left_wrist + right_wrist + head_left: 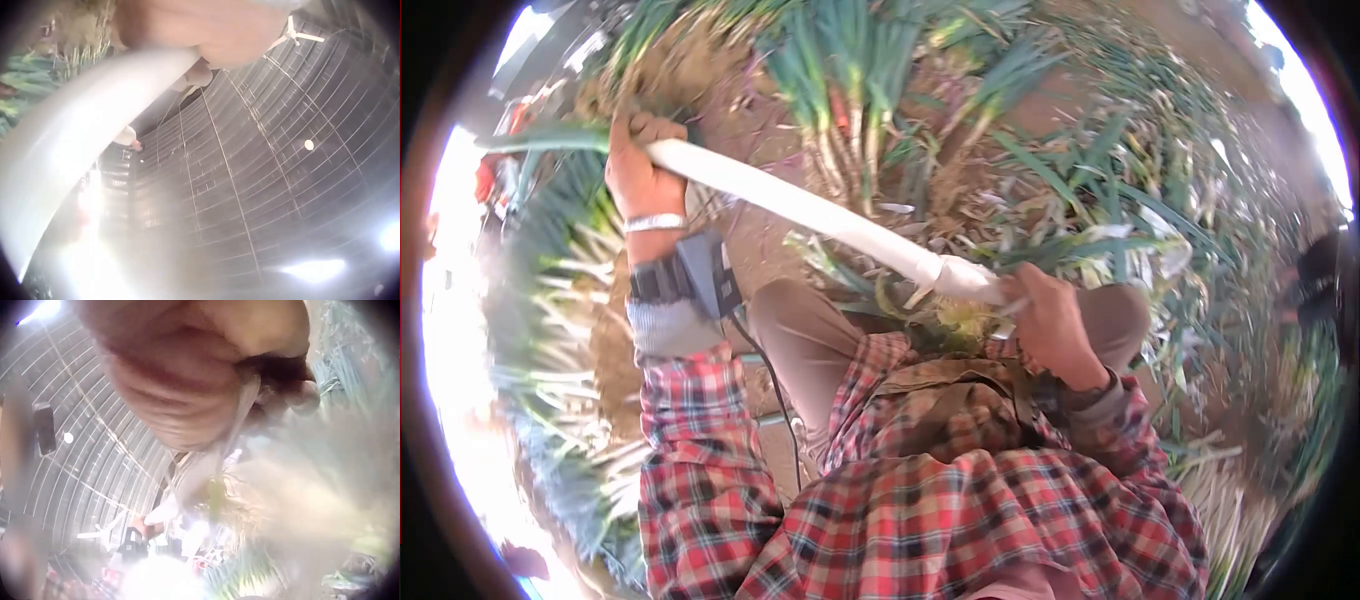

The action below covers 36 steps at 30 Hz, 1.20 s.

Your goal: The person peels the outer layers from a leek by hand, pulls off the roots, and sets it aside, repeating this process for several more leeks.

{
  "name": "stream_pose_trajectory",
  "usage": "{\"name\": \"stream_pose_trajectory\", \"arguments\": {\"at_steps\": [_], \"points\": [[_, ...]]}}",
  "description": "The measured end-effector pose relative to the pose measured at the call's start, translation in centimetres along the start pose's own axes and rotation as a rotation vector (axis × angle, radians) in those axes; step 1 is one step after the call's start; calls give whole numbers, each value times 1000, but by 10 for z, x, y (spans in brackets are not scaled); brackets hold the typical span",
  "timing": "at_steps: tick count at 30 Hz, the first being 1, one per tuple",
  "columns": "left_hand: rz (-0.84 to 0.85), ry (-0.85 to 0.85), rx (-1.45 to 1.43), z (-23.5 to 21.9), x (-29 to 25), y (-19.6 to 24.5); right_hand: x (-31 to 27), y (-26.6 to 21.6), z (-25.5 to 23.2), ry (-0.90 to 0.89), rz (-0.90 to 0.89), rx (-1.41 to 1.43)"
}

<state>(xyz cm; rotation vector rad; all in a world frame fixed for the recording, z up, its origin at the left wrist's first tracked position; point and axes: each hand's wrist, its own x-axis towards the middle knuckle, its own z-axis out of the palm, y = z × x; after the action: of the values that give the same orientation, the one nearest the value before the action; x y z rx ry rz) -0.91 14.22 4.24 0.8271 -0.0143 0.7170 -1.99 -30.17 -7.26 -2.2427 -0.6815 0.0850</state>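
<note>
A long leek (pixel 800 210) with a thick white shaft slants across the front of the body, its green leaves (pixel 550 138) at the upper left. My left hand (pixel 645 175) grips it where white meets green. In the left wrist view the shaft (pixel 87 119) runs down from under that hand. At the root end, my right hand (pixel 1055 325) has its fingers curled over a pale strip of leek skin (pixel 245 406), which hangs from the fist in the right wrist view. A loose fold of skin (pixel 945 272) bulges around the shaft near this end.
Upright leeks (pixel 850 110) stand in a bunch ahead. A long row of leeks (pixel 575 350) lies at the left. Peeled leaves and skins (pixel 1100 220) litter the ground to the right, with more leeks (pixel 1220 500) at lower right. The knees (pixel 800 330) flank the leek.
</note>
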Motion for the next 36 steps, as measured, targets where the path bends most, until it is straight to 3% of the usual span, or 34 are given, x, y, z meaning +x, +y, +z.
{"name": "stream_pose_trajectory", "arguments": {"at_steps": [2, 3, 4, 5, 7, 9, 11, 14, 16, 17, 19, 21, 23, 24, 25, 26, 27, 28, 29, 30, 32, 34, 36], "points": [[7, 44, -113, -26, 24, 35, -8, 41, -2, 99, 108, 36], [-3, 67, -243, -34, 29, 51, -11, 75, -16, 22, 281, -104], [80, 63, -118, -26, 19, 74, -8, 75, -29, -42, 446, -240], [142, 79, -21, -24, 17, 84, -7, 74, -25, -51, 439, -229], [202, 96, 84, -12, 11, 96, 0, 56, -28, -3, 26, -355], [222, 51, 135, 7, 4, 91, 32, -1, -18, -69, -199, -2], [185, 30, 109, 22, 0, 88, 57, -43, 2, -97, -419, 175], [91, -14, 21, 27, 0, 90, 72, -60, 51, -31, -530, 242], [44, -40, -46, 21, 5, 98, 68, -66, 61, -416, -247, 624], [-7, -18, -66, 14, 8, 104, 63, -68, 58, -425, -254, 627], [-57, 21, -78, -3, 10, 106, 40, -67, 41, -462, -314, 378], [185, 141, 484, -23, 10, 101, 14, -61, 16, -412, -429, 199], [130, 235, 372, -50, 23, 133, -8, -7, 8, -423, -404, 236], [70, 317, 257, -59, 27, 151, -9, 3, -1, -317, -309, 347], [-42, 267, 110, -58, 23, 162, -2, 38, -8, -375, -166, 44], [-45, 267, 117, -53, 20, 164, 6, 61, -8, -153, -147, -206], [38, 252, 189, -44, 18, 157, 8, 72, -7, 52, -92, -724], [128, 234, 254, -31, 16, 146, 21, 60, -13, 63, -94, -730], [232, 266, 357, 1, 3, 124, 38, 36, -20, 57, -20, -297], [213, 258, 358, 17, -4, 115, 44, 15, -17, 48, 71, 138], [306, 180, 438, 38, -7, 98, 50, -17, 3, -10, -191, 271], [254, 122, 388, 48, -3, 91, 48, -66, 17, 14, -320, 347], [273, 255, 222, 71, -12, 79, 57, -78, 42, 237, -464, 305]]}}
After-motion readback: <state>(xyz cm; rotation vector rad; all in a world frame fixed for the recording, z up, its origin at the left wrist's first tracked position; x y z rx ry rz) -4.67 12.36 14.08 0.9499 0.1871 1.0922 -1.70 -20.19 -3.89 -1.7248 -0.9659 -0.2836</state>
